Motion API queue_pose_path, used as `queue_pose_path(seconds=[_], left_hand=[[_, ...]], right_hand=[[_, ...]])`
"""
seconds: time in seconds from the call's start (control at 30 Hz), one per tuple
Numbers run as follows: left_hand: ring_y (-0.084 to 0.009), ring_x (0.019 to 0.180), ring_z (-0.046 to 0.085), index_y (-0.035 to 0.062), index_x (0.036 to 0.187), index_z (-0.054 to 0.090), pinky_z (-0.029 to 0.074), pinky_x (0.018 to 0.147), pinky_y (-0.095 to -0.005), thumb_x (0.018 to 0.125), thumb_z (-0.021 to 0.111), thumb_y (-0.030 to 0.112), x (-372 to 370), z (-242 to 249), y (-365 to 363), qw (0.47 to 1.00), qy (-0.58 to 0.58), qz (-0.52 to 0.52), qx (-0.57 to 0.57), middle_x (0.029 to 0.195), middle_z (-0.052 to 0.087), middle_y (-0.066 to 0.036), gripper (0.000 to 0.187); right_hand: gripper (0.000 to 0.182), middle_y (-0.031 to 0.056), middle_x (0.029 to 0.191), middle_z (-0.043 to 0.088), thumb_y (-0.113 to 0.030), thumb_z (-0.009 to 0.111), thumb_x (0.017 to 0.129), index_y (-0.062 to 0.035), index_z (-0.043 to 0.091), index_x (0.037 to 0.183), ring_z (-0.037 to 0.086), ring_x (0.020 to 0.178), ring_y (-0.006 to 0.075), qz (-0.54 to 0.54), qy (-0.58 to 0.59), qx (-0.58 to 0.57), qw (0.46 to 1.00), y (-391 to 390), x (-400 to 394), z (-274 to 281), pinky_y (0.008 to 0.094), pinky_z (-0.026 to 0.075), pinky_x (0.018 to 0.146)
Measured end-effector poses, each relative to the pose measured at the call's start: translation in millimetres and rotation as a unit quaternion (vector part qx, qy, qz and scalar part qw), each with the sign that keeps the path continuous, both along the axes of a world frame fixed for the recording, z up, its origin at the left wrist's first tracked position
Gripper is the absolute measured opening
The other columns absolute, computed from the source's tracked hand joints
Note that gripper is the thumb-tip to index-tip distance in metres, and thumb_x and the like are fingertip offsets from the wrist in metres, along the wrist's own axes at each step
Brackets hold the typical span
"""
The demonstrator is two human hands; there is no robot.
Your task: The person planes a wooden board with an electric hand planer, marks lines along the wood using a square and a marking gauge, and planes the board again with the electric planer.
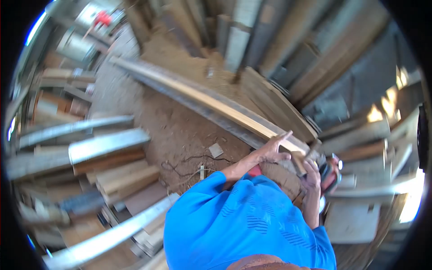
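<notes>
A long plank (211, 101) is shown running from the upper left of the frame down to right of centre. Its near end is steadied by the left hand (272, 150), fingers spread flat upon it. A red power tool (330, 173) is gripped by the right hand (312, 173), just below that end.

Two bare hands show: the left hand (273, 151) spread on one long pale plank (211, 101), the right hand (312, 176) at one red power tool (330, 173). One blue shirt (245, 225) fills the foreground. One dark cord (189, 162) lies on the sawdust floor, beside one small square offcut (216, 150). Stacked boards at left are too many and too blurred to count.
</notes>
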State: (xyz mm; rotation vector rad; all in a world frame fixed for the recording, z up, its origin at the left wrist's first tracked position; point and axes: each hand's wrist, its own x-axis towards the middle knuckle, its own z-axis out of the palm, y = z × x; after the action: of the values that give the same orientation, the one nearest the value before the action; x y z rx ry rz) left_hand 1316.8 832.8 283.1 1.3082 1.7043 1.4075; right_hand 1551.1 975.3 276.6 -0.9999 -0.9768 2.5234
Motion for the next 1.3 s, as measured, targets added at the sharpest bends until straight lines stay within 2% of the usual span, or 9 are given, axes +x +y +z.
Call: queue_pose_path(seconds=[0.1, 0.23, 0.33, 0.5, 0.63, 0.93, 1.13, 1.2, 1.3], left_hand=[[-0.0409, 0.134, 0.048, -0.0062, 0.146, 0.041, 0.036, 0.114, -0.0505, 0.074, 0.078, 0.067, -74.1, -46.5, -34.1, 0.926, 0.081, 0.358, -0.091, 0.143, 0.050, -0.030, 0.109], [-0.0435, 0.137, 0.043, -0.0147, 0.147, 0.030, 0.034, 0.116, -0.0483, 0.075, 0.083, 0.053, -158.4, -67.4, -84.8, 0.788, -0.053, 0.554, -0.263, 0.146, 0.042, -0.036, 0.112], [-0.0430, 0.142, 0.038, -0.0132, 0.151, 0.021, 0.029, 0.120, -0.0441, 0.074, 0.083, 0.056, -208.9, -124.5, -95.2, 0.778, -0.107, 0.564, -0.256, 0.150, 0.038, -0.035, 0.121], [-0.0398, 0.137, 0.046, -0.0103, 0.152, 0.019, 0.036, 0.116, -0.0435, 0.076, 0.086, 0.028, -250.3, -116.0, -71.1, 0.712, -0.205, 0.649, -0.174, 0.148, 0.041, -0.033, 0.108], [-0.0373, 0.131, 0.052, -0.0063, 0.153, 0.015, 0.042, 0.112, -0.0426, 0.075, 0.082, 0.005, -246.6, -140.3, -55.8, 0.654, -0.201, 0.721, -0.110, 0.144, 0.044, -0.030, 0.104], [-0.0376, 0.133, 0.050, -0.0005, 0.157, 0.009, 0.042, 0.112, -0.0417, 0.073, 0.081, 0.000, -193.8, -170.9, -58.9, 0.669, -0.182, 0.716, -0.084, 0.148, 0.042, -0.028, 0.110], [-0.0347, 0.131, 0.051, -0.0028, 0.154, 0.016, 0.042, 0.111, -0.0408, 0.071, 0.075, -0.009, -278.9, -194.9, -111.4, 0.689, -0.212, 0.692, -0.008, 0.144, 0.045, -0.026, 0.102], [-0.0337, 0.129, 0.051, -0.0051, 0.150, 0.022, 0.043, 0.110, -0.0407, 0.071, 0.074, -0.009, -327.7, -210.3, -140.7, 0.689, -0.212, 0.692, -0.042, 0.142, 0.047, -0.025, 0.096], [-0.0320, 0.130, 0.050, -0.0075, 0.149, 0.025, 0.040, 0.111, -0.0402, 0.075, 0.079, -0.001, -361.5, -178.8, -168.4, 0.676, -0.333, 0.655, -0.054, 0.145, 0.045, -0.025, 0.091]], right_hand=[[0.028, 0.0013, 0.098, 0.064, -0.018, 0.063, 0.095, -0.0014, 0.066, 0.117, 0.061, 0.086, 0.0110, 0.023, -0.127, 0.301, 0.945, 31.3, -26.6, 4.8, 0.0271, 0.053, 0.076], [0.033, 0.0010, 0.102, 0.065, -0.018, 0.062, 0.096, -0.0003, 0.064, 0.124, 0.062, 0.089, 0.0101, 0.084, -0.157, 0.350, 0.920, 93.0, -36.5, -87.8, 0.0259, 0.051, 0.079], [0.036, 0.0028, 0.107, 0.067, -0.019, 0.063, 0.097, 0.0019, 0.063, 0.126, 0.062, 0.091, 0.0105, 0.091, -0.131, 0.323, 0.933, 85.5, -62.0, -105.8, 0.0262, 0.052, 0.080], [0.029, 0.0077, 0.106, 0.068, -0.018, 0.062, 0.097, -0.0030, 0.064, 0.122, 0.063, 0.087, 0.0125, 0.152, -0.298, 0.286, 0.898, 100.4, -71.9, -122.2, 0.0291, 0.053, 0.067], [0.026, 0.0036, 0.096, 0.066, -0.018, 0.060, 0.096, -0.0007, 0.064, 0.116, 0.061, 0.081, 0.0129, 0.154, -0.267, 0.291, 0.906, 92.4, -70.6, -110.9, 0.0284, 0.052, 0.069], [0.024, 0.0041, 0.094, 0.066, -0.021, 0.064, 0.092, -0.0064, 0.066, 0.112, 0.063, 0.078, 0.0160, 0.114, -0.392, 0.175, 0.896, 90.0, -12.6, -125.0, 0.0343, 0.052, 0.063], [0.029, 0.0069, 0.104, 0.067, -0.018, 0.063, 0.093, -0.0064, 0.064, 0.119, 0.065, 0.087, 0.0176, 0.167, -0.327, 0.119, 0.922, 47.0, -86.2, -119.5, 0.0361, 0.054, 0.066], [0.032, 0.0067, 0.113, 0.066, -0.021, 0.061, 0.094, -0.0082, 0.062, 0.123, 0.063, 0.107, 0.0190, 0.202, -0.294, 0.136, 0.924, 21.9, -128.5, -104.0, 0.0345, 0.054, 0.081], [0.032, 0.0054, 0.108, 0.065, -0.020, 0.062, 0.095, -0.0041, 0.061, 0.122, 0.063, 0.094, 0.0146, 0.280, -0.251, 0.175, 0.910, 14.2, -165.8, -113.9, 0.0309, 0.053, 0.075]])
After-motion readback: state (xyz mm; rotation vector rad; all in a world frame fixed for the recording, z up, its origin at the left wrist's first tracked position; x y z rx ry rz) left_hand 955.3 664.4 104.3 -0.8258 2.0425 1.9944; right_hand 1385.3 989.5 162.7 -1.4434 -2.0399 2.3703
